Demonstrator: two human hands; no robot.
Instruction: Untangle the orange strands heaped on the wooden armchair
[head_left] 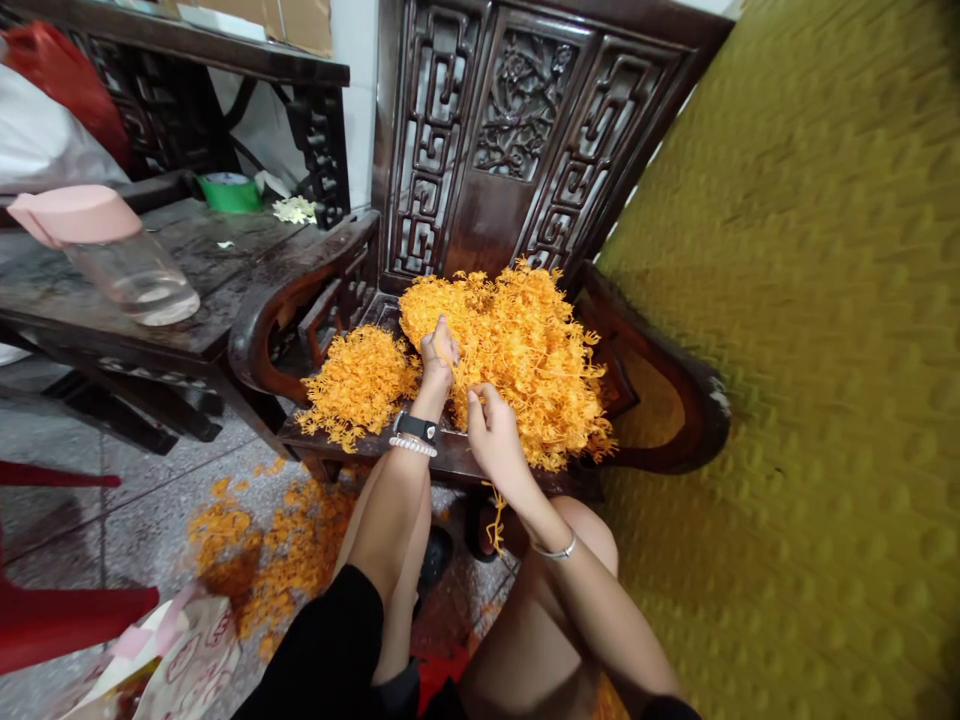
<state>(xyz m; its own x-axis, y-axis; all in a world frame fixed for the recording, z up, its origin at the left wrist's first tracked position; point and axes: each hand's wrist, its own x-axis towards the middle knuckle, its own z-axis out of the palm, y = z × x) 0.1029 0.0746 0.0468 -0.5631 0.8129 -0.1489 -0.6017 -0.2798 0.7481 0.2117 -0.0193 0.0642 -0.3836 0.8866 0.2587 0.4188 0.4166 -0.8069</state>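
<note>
- Left hand (440,348) sits against the large pile, fingers partly bent, an orange strand showing at the palm; cannot tell if it is gripped
- Right hand (495,435) just beside it, nearer the body, thumb and forefinger bent close to each other; cannot tell what is between them
- Loose orange strand (496,522) hangs below right hand, thin and forked; its upper end is hidden
- Large orange pile (540,365) on the chair seat, toward the backrest and right side: bright, matte, springy-looking heap of spidery, branching pieces
- Small orange pile (361,380) on the same seat, left of the left hand, same frilly texture, lower mound
- Dark wooden chair (499,225): glossy, carved openwork back with angular fretwork and a floral panel, curved smooth armrests
- Orange scraps (289,545) scattered flat over speckled floor tiles (176,480)
- Left wrist has black-strapped watch (416,429) plus pale coiled band (412,446); right wrist has thin silver-coloured bangle (556,548)
- Dark wooden side table (202,265), worn top, bears clear bottle (135,270) with pink lid and green tape roll (230,192)
- Mustard wall covering (810,300) at right, dimpled, quilted-looking surface
</note>
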